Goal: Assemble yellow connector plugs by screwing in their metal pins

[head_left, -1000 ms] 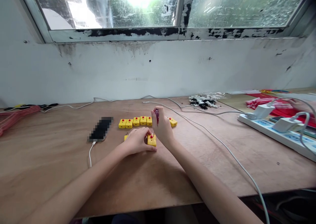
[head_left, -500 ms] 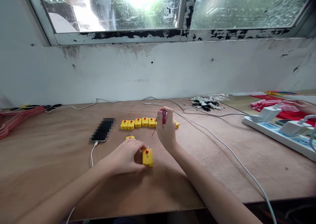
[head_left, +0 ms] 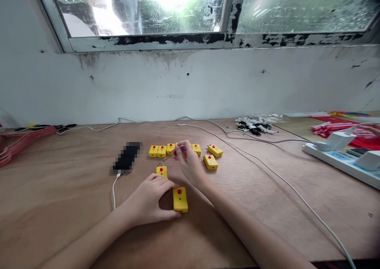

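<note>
My left hand lies on the plywood table, thumb and fingers against the left side of a yellow rectangular block with a red dot. My right hand pinches a small purple-handled screwdriver, its thin shaft pointing left towards another yellow block. Beyond my hands stands a row of similar yellow blocks, partly hidden behind my right hand. Two more yellow blocks lie to the right of my right hand, set at slight angles.
A phone with a white charging cable lies left of the blocks. A white power strip with chargers sits at right, and a white cable crosses the table. Black-and-white connectors lie at the back; red cords lie at left.
The near yellow block has slid towards me under my left hand. My right hand has dropped lower over the row, uncovering the blocks to its right. The view has shifted slightly.
</note>
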Motion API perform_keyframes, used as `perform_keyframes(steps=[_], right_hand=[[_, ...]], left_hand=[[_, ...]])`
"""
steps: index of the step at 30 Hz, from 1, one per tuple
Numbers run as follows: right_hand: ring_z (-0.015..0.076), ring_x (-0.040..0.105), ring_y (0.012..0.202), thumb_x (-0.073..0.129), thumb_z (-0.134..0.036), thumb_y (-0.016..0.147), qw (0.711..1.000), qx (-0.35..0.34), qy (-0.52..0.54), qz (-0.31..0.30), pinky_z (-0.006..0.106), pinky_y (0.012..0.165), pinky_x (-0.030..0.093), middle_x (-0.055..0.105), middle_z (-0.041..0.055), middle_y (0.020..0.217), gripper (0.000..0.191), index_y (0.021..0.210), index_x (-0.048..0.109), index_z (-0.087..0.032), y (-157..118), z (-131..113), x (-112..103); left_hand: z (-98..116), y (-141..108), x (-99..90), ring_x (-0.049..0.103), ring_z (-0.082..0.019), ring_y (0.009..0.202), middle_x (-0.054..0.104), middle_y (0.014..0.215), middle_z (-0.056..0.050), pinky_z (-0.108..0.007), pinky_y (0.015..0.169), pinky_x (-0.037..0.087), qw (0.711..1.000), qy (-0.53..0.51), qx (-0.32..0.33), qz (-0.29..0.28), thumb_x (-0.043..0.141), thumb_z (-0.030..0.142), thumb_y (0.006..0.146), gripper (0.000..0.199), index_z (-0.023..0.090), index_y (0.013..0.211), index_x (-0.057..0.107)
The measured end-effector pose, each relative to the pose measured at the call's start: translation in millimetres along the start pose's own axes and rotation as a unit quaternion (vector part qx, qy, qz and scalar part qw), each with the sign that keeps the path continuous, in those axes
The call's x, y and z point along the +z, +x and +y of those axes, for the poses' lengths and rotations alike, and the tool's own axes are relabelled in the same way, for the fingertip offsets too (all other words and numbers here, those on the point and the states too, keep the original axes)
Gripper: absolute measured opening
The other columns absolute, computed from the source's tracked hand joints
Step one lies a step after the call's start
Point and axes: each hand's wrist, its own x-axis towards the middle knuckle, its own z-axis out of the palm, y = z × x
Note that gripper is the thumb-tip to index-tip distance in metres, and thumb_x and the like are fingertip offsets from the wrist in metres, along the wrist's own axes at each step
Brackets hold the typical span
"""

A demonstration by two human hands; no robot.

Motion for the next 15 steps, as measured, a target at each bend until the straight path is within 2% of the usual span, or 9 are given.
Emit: perform_keyframes(steps=[4, 7, 12, 15], right_hand=[[0.0163, 0.062, 0.069, 0.045, -0.045, 0.088, 0.999, 0.019, 0.024, -0.008, 0.034, 0.066, 0.055, 0.060, 0.0009, 0.077, 0.023, 0.089, 0.045, -0.023, 3, 8, 1], [0.0160, 0.064, 0.070, 0.046, -0.050, 0.086, 0.998, 0.030, 0.046, 0.012, 0.033, 0.064, 0.057, 0.060, 0.0012, 0.078, 0.028, 0.088, 0.044, -0.022, 6, 9, -4], [0.0112, 0.061, 0.056, 0.049, -0.055, 0.084, 0.994, 0.035, 0.063, 0.077, 0.027, 0.055, 0.055, 0.062, -0.0003, 0.079, 0.034, 0.093, 0.042, -0.022, 10, -6, -20], [0.0094, 0.058, 0.047, 0.055, -0.054, 0.081, 0.991, 0.019, 0.065, 0.113, 0.021, 0.046, 0.050, 0.061, -0.0040, 0.069, 0.037, 0.093, 0.042, -0.022, 10, -20, -30]], left_hand=[[-2, 1, -0.3, 0.059, -0.026, 0.097, 0.068, 0.103, -0.005, -0.037, 0.089, 0.040, 1.000, 0.001, -0.029, 0.010, 0.076, 0.040, 0.066, 0.046, 0.020, 0.104, 0.060], [-2, 0, -0.9, 0.059, -0.025, 0.097, 0.068, 0.104, -0.004, -0.037, 0.089, 0.040, 0.999, -0.010, -0.036, 0.010, 0.075, 0.040, 0.067, 0.046, 0.021, 0.106, 0.060], [-3, -1, 0.6, 0.059, -0.025, 0.096, 0.067, 0.102, -0.003, -0.036, 0.089, 0.039, 0.999, -0.021, -0.041, 0.009, 0.076, 0.041, 0.067, 0.047, 0.022, 0.107, 0.060], [-6, 2, 1.3, 0.059, -0.024, 0.094, 0.068, 0.100, -0.003, -0.036, 0.089, 0.038, 0.999, -0.020, -0.044, 0.018, 0.075, 0.040, 0.069, 0.047, 0.023, 0.110, 0.060]])
